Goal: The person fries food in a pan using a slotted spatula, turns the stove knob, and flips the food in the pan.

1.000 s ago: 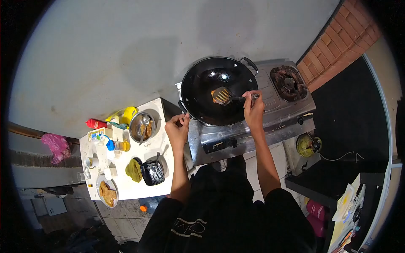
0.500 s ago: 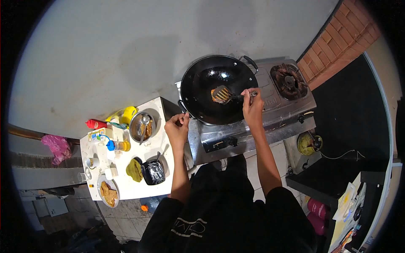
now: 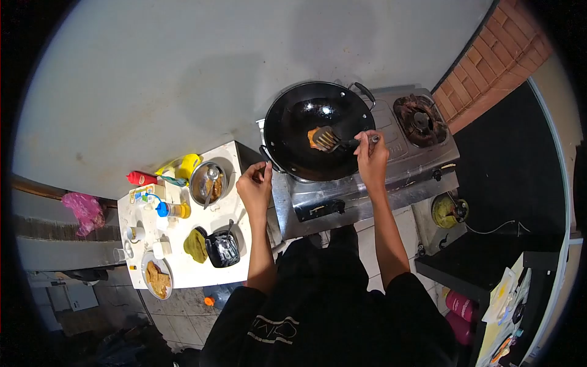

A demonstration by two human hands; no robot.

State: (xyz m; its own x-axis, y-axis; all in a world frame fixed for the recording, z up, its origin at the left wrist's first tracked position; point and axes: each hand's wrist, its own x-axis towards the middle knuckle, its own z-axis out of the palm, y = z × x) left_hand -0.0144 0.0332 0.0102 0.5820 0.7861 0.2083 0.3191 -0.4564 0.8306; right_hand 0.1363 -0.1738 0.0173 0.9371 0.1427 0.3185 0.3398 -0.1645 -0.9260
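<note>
A black wok [image 3: 293, 140] sits on the left burner of the gas stove, its inside shiny with oil. My right hand [image 3: 372, 156] is closed around the handle of a slotted spatula [image 3: 327, 139]. The spatula's blade lies over a browned piece of food [image 3: 312, 137] low in the wok and partly covers it. My left hand [image 3: 255, 186] is at the wok's left side, thumb and fingers pinched at the near end of its loop handle [image 3: 265, 151].
To the left, a white table [image 3: 183, 272] holds a metal bowl [image 3: 199, 177] with spoons, a plate of fried food [image 3: 158, 278], a black container [image 3: 223, 249], a red bottle [image 3: 140, 178] and a blue-capped bottle [image 3: 174, 210]. The stove's right burner [image 3: 420, 121] stands beside the wok.
The spatula blade has shifted slightly to the right, and more of the food piece shows on its left. My right hand has moved a little right and down. My left hand stays at the handle.
</note>
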